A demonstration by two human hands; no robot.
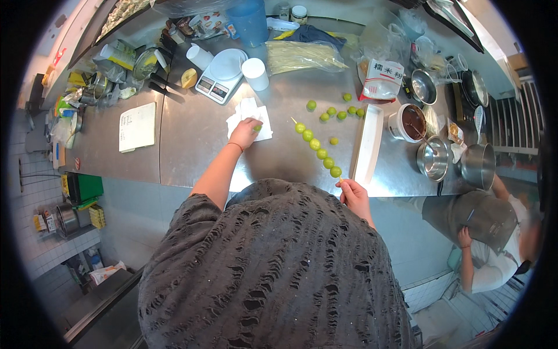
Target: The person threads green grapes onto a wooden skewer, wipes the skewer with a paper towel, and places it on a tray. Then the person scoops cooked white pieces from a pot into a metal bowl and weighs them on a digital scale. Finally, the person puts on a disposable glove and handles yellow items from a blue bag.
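Between the fingers of my left hand (244, 133) is a green grape (257, 127). That hand rests over white paper towels (249, 110) spread on the steel table. My right hand (356, 198) pinches the lower end of a skewer of green grapes (315, 143), held at a slant above the table. Several grapes are threaded in a row, and the skewer's bare tip (294, 120) sticks out at the upper left. Beyond the skewer, loose green grapes (342, 115) lie scattered on the steel, and a single one (333, 141) lies closer to me beside the skewer.
Right of the skewer stands a long white tray (368, 139), then a tub of dark red sauce (410, 123) and steel bowls (433, 158). Behind are a kitchen scale (222, 75), white cups and a bag of sticks (305, 56). A notebook (138, 127) lies left. Another person (494, 256) stands at right.
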